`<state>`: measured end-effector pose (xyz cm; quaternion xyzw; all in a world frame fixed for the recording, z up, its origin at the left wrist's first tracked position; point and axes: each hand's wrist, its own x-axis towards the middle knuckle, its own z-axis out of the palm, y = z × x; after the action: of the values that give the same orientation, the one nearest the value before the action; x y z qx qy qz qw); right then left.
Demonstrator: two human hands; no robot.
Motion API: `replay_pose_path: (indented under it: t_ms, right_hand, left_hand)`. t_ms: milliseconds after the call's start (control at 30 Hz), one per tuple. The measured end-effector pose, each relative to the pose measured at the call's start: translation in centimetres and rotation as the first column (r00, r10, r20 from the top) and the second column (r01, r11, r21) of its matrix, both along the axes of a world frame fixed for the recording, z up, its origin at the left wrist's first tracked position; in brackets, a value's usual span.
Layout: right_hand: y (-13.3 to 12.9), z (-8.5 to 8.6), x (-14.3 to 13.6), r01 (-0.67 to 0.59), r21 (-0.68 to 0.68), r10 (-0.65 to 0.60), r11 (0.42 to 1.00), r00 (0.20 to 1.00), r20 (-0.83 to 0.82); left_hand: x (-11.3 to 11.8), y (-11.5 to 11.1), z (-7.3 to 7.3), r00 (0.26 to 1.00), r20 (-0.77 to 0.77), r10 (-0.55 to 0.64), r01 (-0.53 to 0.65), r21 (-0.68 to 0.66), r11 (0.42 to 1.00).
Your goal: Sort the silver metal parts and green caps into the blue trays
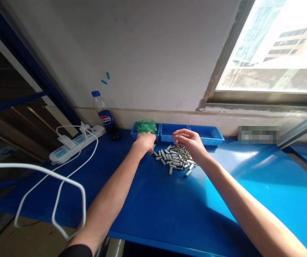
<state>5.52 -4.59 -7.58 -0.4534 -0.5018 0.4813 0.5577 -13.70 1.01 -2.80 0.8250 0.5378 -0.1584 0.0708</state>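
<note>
My left hand (144, 142) is closed, knuckles up, just in front of the left blue bin (133, 135), which has crumpled green plastic (146, 126) in it. Its fingertips point down at the left side of a pile, and what they hold is hidden. My right hand (189, 141) hovers over the back of the pile with its fingers bent and drawn together; anything between them is too small to make out. The pile mixes short silver-grey cylinders (170, 170) with thin brass-coloured screw-like pieces (181, 154) on the blue tabletop (153, 203).
Behind the pile stand a middle blue bin (166, 137) and a right blue bin (209, 141), against the wall. A cola bottle (106, 117) stands at the back left. Beside it lies a white power strip (75, 144); its white cable (85, 196) loops near my left forearm.
</note>
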Motion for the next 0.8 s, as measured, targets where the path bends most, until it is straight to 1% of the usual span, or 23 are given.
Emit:
replay_pose_path:
  t_ms: [100,167,233,267,300,333,400,433,467,500,567,633,733,800]
  right_hand:
    - [0.0,-0.1,0.1,-0.002,0.000,0.002,1.000,1.000,0.011]
    - [0.1,-0.1,0.2,0.005,-0.004,-0.005,1.000,1.000,0.025]
    - [0.1,-0.1,0.2,0.025,-0.008,-0.024,1.000,0.998,0.060]
    - [0.1,-0.1,0.2,0.036,-0.007,-0.035,0.999,0.995,0.089]
    - [0.1,0.0,0.2,0.043,-0.004,-0.042,0.999,0.992,0.118]
    - [0.0,0.0,0.2,0.039,-0.004,-0.038,0.999,0.989,0.143]
    - [0.0,0.2,0.1,-0.006,-0.017,0.008,1.000,0.988,0.155]
    - [-0.1,0.3,0.1,-0.034,-0.027,0.037,0.999,0.989,0.140]
    - [-0.1,0.3,0.0,-0.056,-0.037,0.060,0.998,0.991,0.119]
    - [-0.2,0.3,0.0,-0.065,-0.042,0.069,0.997,0.993,0.099]
    - [-0.2,0.3,-0.1,-0.059,-0.036,0.062,0.998,0.995,0.077]
    - [-0.2,0.2,-0.1,-0.058,-0.022,0.060,0.998,0.995,0.081]
    - [-0.2,-0.1,-0.3,-0.062,-0.015,0.063,0.998,0.993,0.104]
    - [-0.2,-0.2,-0.4,-0.047,-0.016,0.049,0.999,0.993,0.108]
  left_hand:
    - [-0.4,0.1,-0.2,0.999,0.045,-0.003,0.002,0.022,1.000]
    - [-1.0,0.5,-0.1,0.994,0.113,0.007,-0.013,0.053,0.999]
    - [-1.5,1.0,0.0,0.969,0.246,-0.004,-0.010,0.053,0.999]
    - [-1.7,1.2,0.2,0.939,0.343,-0.028,0.016,0.038,0.999]
    - [-1.9,1.3,0.4,0.890,0.452,-0.062,0.057,0.024,0.998]
    - [-1.9,1.4,0.6,0.820,0.565,-0.095,0.108,0.011,0.994]
    - [-1.8,1.4,1.0,0.645,0.754,-0.124,0.199,-0.010,0.980]
    - [-1.7,1.2,1.2,0.569,0.814,-0.114,0.228,-0.023,0.973]
    - [-1.6,1.1,1.4,0.516,0.851,-0.092,0.244,-0.043,0.969]
    - [-1.5,1.0,1.5,0.487,0.870,-0.070,0.250,-0.063,0.966]
    - [-1.4,0.8,1.7,0.483,0.875,-0.045,0.248,-0.088,0.965]
    - [-1.6,0.8,1.8,0.495,0.867,-0.052,0.255,-0.087,0.963]
    - [-2.0,1.0,1.9,0.499,0.860,-0.110,0.307,-0.057,0.950]
    - [-2.2,1.1,1.9,0.497,0.855,-0.147,0.312,-0.017,0.950]
